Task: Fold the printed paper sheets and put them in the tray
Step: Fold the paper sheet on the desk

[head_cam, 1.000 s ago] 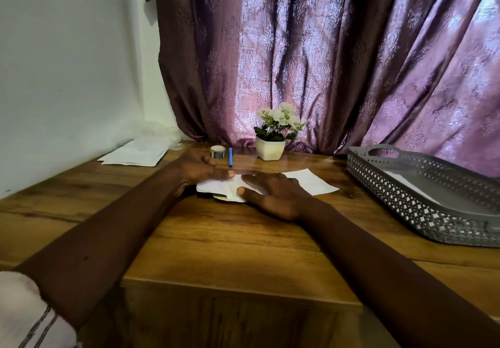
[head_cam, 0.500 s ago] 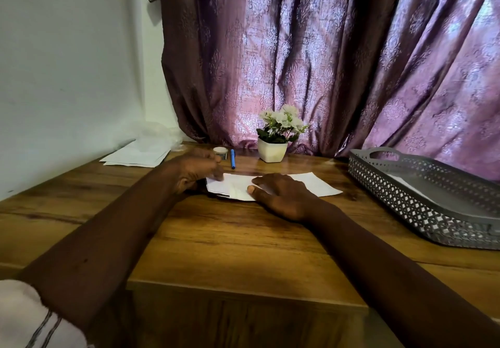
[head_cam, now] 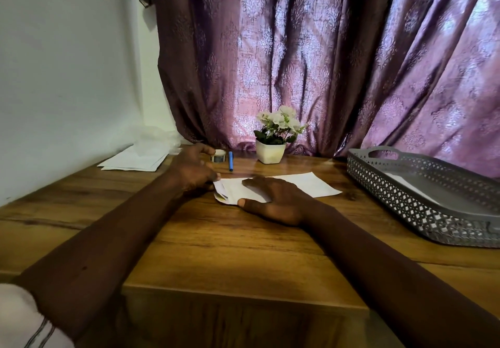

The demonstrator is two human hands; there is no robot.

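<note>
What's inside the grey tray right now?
A white sheet lies on the floor of the grey tray, showing only as a strip above the near wall. That wall covers the rest of it, so its fold and any further sheets cannot be seen.
</note>
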